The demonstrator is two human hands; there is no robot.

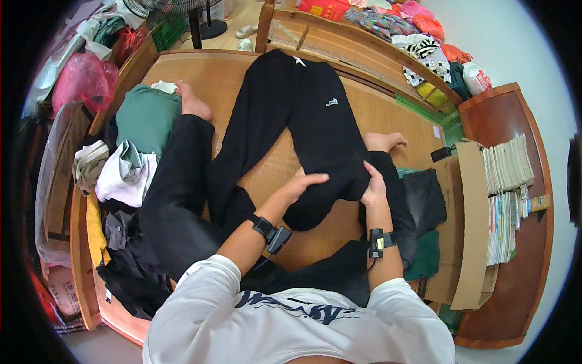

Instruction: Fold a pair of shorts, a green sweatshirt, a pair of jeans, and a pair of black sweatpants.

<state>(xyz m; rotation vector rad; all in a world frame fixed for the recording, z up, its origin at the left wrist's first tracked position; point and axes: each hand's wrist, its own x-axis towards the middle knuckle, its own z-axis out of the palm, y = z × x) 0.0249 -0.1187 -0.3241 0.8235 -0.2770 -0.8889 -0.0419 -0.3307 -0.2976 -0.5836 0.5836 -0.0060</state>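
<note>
A pair of black sweatpants (313,113) lies spread on the woven mat (268,159) between my outstretched legs, waistband away from me. White drawstring ends (298,61) show at the waist, and a small white logo sits on the right-hand thigh. My left hand (298,184) grips the inner edge of the right-hand trouser leg, thumb on top and fingers hidden beneath. At the outer edge of that same leg, my right hand (375,186) holds the cloth near the lower end. The fabric bulges slightly between both hands. The other trouser leg slants towards my left knee.
Folded clothes, including a green garment (148,116) and a white one (127,175), pile up left of me. Dark folded trousers (423,200) lie at right beside a cardboard box (470,227) and stacked books (502,227). A wooden bed rail (363,34) runs along the far side.
</note>
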